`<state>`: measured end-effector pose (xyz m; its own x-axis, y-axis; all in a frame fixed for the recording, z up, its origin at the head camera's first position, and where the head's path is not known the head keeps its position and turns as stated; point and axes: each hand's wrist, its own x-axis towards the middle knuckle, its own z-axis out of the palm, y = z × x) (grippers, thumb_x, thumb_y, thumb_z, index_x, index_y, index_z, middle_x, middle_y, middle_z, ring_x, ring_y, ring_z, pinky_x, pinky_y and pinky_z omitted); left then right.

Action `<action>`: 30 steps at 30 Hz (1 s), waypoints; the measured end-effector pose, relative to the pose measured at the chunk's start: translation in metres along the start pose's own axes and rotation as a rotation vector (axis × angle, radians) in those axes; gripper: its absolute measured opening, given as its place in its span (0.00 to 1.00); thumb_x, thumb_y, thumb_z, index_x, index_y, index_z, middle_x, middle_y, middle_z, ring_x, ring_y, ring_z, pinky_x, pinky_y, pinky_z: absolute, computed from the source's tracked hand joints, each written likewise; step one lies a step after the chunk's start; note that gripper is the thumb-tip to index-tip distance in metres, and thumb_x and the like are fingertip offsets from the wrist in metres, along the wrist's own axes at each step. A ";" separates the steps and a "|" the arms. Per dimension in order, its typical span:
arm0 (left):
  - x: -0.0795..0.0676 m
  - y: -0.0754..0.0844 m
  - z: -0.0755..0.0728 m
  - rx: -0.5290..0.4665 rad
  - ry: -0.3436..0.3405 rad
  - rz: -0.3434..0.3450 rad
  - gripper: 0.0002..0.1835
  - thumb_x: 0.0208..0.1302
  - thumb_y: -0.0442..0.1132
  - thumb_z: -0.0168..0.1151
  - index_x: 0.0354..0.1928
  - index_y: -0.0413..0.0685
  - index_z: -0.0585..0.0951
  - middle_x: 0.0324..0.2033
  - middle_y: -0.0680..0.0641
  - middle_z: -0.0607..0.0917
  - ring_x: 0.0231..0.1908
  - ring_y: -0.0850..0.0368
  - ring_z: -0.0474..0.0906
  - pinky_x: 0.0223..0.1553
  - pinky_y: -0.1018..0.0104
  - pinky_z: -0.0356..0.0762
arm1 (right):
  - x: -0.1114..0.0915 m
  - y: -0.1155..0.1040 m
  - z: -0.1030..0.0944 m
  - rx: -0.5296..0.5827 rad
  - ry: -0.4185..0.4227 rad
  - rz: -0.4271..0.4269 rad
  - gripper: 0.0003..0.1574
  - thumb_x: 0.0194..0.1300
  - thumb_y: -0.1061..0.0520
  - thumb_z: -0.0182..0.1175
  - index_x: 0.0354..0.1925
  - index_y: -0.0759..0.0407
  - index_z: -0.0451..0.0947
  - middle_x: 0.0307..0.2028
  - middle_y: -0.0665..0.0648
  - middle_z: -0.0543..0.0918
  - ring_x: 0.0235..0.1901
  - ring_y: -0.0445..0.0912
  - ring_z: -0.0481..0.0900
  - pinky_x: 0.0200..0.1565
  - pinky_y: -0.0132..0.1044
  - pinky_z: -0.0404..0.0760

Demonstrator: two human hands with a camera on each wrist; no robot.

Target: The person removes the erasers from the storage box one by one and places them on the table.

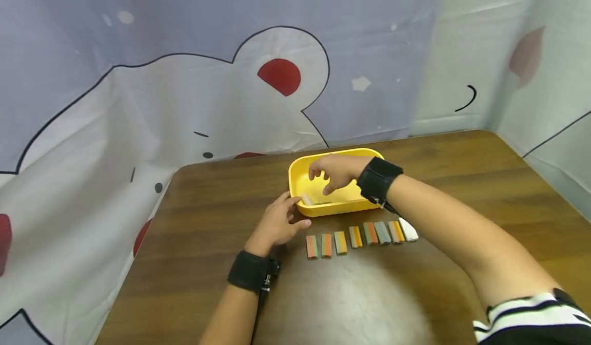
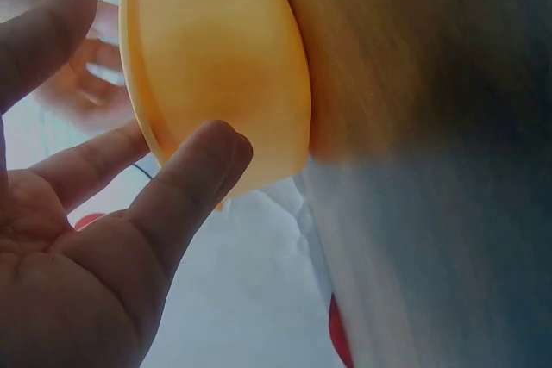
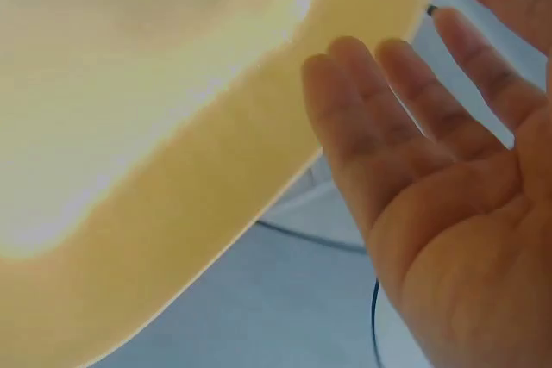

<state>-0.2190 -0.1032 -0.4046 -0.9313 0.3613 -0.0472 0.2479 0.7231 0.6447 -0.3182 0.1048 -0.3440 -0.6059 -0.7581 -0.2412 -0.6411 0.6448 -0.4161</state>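
A yellow plastic basin with rounded corners stands toward the back of the table. My left hand is at its near left corner, fingers spread. In the left wrist view, the fingertips lie against the basin's outer wall. My right hand hovers over the basin with loosely bent fingers and nothing in them; the right wrist view shows its bare palm. Inside the basin, near the front left, lies a small white stick beside a thin greyish strip.
In front of the basin runs a row of several small striped blocks in orange, green, yellow and grey. A white block ends the row, close under the right forearm. The brown wooden table backs onto a printed curtain.
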 end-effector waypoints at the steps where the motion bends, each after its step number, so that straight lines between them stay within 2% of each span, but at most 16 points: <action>1: 0.000 0.000 0.001 0.001 -0.002 0.003 0.35 0.63 0.44 0.68 0.68 0.36 0.67 0.71 0.39 0.58 0.58 0.42 0.74 0.52 0.59 0.78 | 0.008 -0.002 0.001 -0.019 -0.040 0.015 0.30 0.58 0.62 0.70 0.57 0.64 0.72 0.56 0.66 0.74 0.51 0.58 0.78 0.51 0.43 0.79; 4: 0.000 0.002 0.003 0.000 0.002 0.004 0.35 0.63 0.44 0.68 0.67 0.36 0.68 0.71 0.38 0.58 0.57 0.42 0.75 0.51 0.59 0.78 | 0.028 -0.007 0.005 -0.091 -0.125 0.056 0.30 0.56 0.62 0.72 0.55 0.62 0.73 0.56 0.64 0.74 0.52 0.56 0.76 0.52 0.43 0.78; 9: 0.001 0.005 0.006 0.017 0.012 -0.001 0.35 0.63 0.46 0.67 0.68 0.37 0.68 0.71 0.38 0.59 0.54 0.43 0.77 0.51 0.58 0.79 | 0.048 -0.009 0.012 -0.188 -0.193 0.108 0.30 0.52 0.60 0.75 0.52 0.57 0.75 0.54 0.58 0.75 0.53 0.51 0.74 0.54 0.43 0.76; 15: 0.003 0.010 0.012 0.029 0.021 0.008 0.34 0.63 0.46 0.67 0.67 0.39 0.69 0.70 0.38 0.60 0.53 0.42 0.78 0.52 0.56 0.78 | 0.056 -0.002 0.021 -0.117 -0.259 0.141 0.31 0.52 0.61 0.74 0.54 0.55 0.75 0.54 0.55 0.75 0.51 0.48 0.73 0.50 0.39 0.78; 19: 0.005 0.013 0.014 0.040 0.029 0.023 0.33 0.63 0.46 0.67 0.66 0.39 0.70 0.69 0.38 0.62 0.54 0.43 0.77 0.53 0.55 0.77 | 0.057 0.001 0.023 -0.036 -0.272 0.165 0.26 0.52 0.63 0.74 0.49 0.56 0.77 0.49 0.54 0.77 0.44 0.46 0.76 0.42 0.33 0.81; 22: 0.006 0.015 0.013 0.037 0.036 0.037 0.33 0.63 0.46 0.67 0.66 0.39 0.71 0.69 0.38 0.63 0.55 0.42 0.76 0.53 0.54 0.77 | 0.059 0.001 0.021 0.012 -0.269 0.203 0.24 0.52 0.65 0.73 0.47 0.56 0.78 0.47 0.54 0.78 0.42 0.45 0.78 0.40 0.32 0.81; 30: 0.007 0.018 0.010 0.048 0.048 0.032 0.32 0.63 0.46 0.67 0.66 0.39 0.71 0.69 0.37 0.63 0.58 0.42 0.73 0.56 0.53 0.75 | 0.066 0.002 0.018 -0.031 -0.261 0.229 0.22 0.52 0.64 0.74 0.46 0.55 0.81 0.44 0.51 0.79 0.43 0.44 0.78 0.43 0.33 0.81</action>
<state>-0.2184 -0.0815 -0.4011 -0.9341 0.3568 0.0099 0.2889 0.7395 0.6080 -0.3507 0.0538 -0.3766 -0.5973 -0.5900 -0.5433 -0.5186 0.8008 -0.2996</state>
